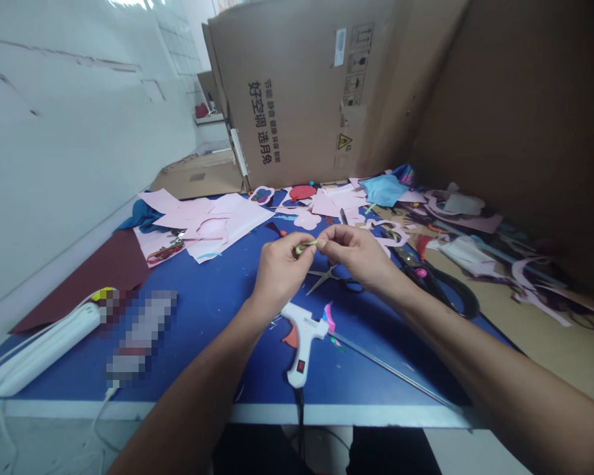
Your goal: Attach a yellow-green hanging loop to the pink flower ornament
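Note:
My left hand (283, 265) and my right hand (352, 254) meet over the middle of the blue table. Between their pinched fingertips is a small yellow-green strip (305, 249), partly hidden by the fingers; its material I cannot make out. Below my right hand lies a pair of scissors (323, 278) with its blades spread. Nearer to me, a white hot glue gun (304, 336) with an orange trigger rests on its side, a clear glue stick (391, 371) reaching out from its back. Beside the gun lies a small pink and blue scrap (329, 316).
Pink paper sheets (210, 227) and cut-outs cover the back. Large cardboard boxes (307, 99) stand behind. Black-handled scissors (440, 284) and scraps lie on the right. A white power strip (47, 349), a blurred-out device (141, 336) and a dark red sheet (86, 280) occupy the left.

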{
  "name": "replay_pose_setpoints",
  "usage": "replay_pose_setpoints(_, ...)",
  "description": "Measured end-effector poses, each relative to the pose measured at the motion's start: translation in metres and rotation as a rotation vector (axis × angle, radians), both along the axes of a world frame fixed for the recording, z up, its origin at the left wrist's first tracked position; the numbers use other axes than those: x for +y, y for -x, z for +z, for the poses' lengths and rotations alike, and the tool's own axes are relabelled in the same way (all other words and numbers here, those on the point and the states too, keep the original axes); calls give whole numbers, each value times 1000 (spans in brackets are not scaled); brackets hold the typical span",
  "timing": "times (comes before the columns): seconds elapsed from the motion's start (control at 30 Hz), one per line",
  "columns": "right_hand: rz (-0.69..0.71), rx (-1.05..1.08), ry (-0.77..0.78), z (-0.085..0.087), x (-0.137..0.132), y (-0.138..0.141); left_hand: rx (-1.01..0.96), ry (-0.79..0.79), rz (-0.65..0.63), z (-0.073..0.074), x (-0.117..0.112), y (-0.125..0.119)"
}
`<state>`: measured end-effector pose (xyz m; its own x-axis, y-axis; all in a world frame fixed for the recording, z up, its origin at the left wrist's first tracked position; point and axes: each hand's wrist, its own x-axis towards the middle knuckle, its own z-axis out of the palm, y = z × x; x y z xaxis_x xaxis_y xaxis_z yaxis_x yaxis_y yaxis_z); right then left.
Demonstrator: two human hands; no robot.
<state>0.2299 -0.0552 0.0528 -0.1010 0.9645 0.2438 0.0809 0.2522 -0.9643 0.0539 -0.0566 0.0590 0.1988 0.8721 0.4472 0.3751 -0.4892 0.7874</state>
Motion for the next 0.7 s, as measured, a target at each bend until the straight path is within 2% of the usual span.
replay_pose_setpoints(0.13, 5, -17, -26, 0, 0, -2, -19, 53, -7, -1, 3, 0)
replay_pose_setpoints(0.27, 9, -40, -45, 0, 1, -3, -51, 154, -96, -4, 7, 2)
replay_pose_setpoints(0.4, 14, -45, -64, 0, 2, -3, -16, 134, -120, -4, 9, 3)
replay_pose_setpoints(0.6, 22, -73, -83, -1, 1, -2, -138, 383, -143, 3, 7, 2)
replay_pose_setpoints(0.7, 16, -102, -104, -1, 0, -1, -219, 448, -142, 5, 6, 0)
